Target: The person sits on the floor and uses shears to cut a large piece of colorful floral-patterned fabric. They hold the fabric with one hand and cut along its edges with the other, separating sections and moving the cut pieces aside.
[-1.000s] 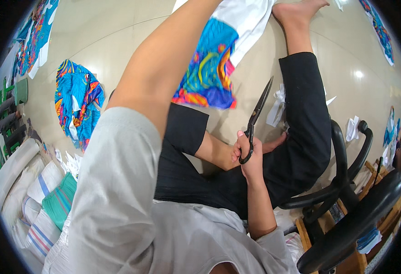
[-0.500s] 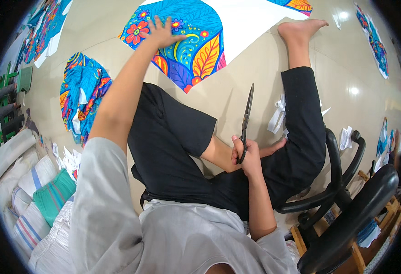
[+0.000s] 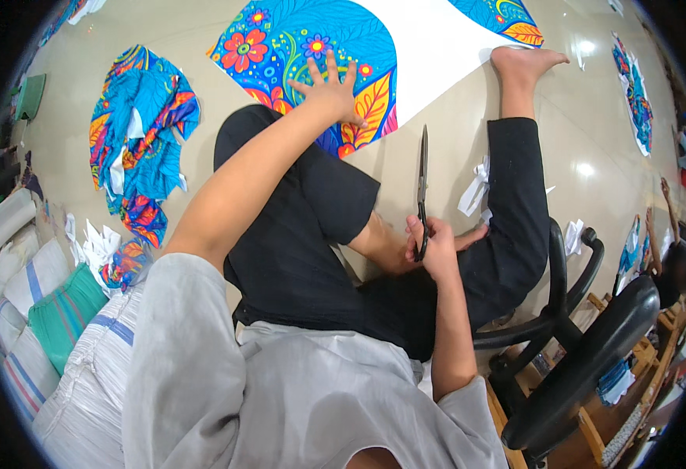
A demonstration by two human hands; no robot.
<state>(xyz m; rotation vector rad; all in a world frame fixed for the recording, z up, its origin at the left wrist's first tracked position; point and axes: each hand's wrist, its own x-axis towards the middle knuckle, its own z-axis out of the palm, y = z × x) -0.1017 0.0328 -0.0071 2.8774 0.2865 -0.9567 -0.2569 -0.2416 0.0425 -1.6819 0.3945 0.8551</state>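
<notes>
Noted splayed-open left grip (image 3: pixel 332 97) shifted toward 3 o'clock over printed cloth (image 3: pixel 358 35) at 12 o'clock. Found right grip (image 3: pixel 433 245) closed around scissors (image 3: pixel 422 176) at 2 o'clock, judged not cutting.

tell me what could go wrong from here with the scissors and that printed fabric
The scissors in the right hand point toward the edge of the printed fabric, so a careless swing might nick it.
The bare outstretched foot is right by that fabric's edge and could drag it if the leg shifts.
The left hand is spread over the print; sliding it might crease the piece.
</notes>
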